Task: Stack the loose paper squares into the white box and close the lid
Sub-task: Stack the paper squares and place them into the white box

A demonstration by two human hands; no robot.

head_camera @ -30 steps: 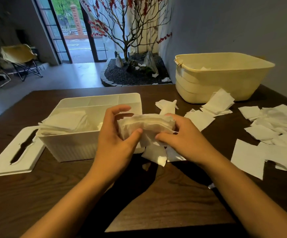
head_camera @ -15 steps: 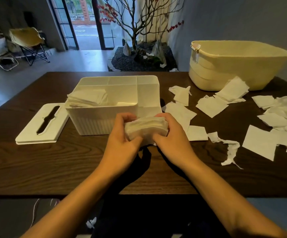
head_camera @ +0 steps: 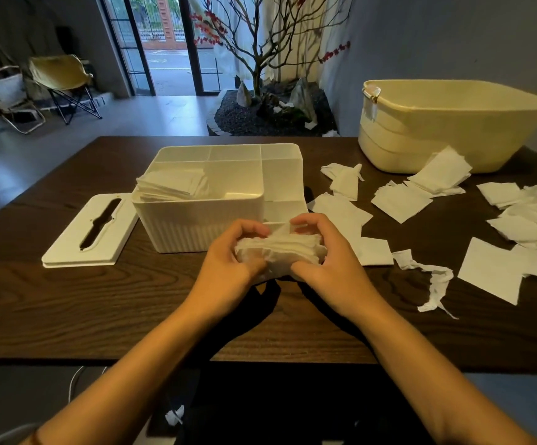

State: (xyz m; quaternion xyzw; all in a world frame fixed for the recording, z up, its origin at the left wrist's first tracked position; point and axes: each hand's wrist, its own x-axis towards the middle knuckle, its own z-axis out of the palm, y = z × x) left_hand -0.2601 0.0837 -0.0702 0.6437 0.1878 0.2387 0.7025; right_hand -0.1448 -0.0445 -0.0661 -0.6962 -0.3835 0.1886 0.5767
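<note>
Fingers curled in from both sides: the left hand (head_camera: 228,261) and the right hand (head_camera: 331,264) are both clamped on a thick wad of paper squares (head_camera: 280,252), thumbs underneath on the near edge, fingertips hooked over the far edge, squeezing the bundle level just above the table (head_camera: 68,309). That reads as the squaring-up step, edges being trued before the load goes in. The wad hangs right in front of the near wall of the white box (head_camera: 196,220), which stands open, with one stack of squares (head_camera: 171,186) already lying in the left end of its big compartment and poking above the rim. Next call, by my judgement: lift the bundle over that near wall and lower it flat into the free space to the right of that stack, without letting the loose top sheets fan out or snag on the divider. The slotted lid (head_camera: 90,229) lies flat on the table just to the left of the box, so closing is a way off. Plenty remains: loose squares (head_camera: 398,200) scattered across the right side, plus a torn, twisted strip (head_camera: 434,281). A pale yellow tub (head_camera: 447,136) sits at the far right corner. The surface is dark wood-grain; beyond it a bare-branched tree with red blossoms (head_camera: 257,43), glass doors, a folding chair (head_camera: 61,81).
</note>
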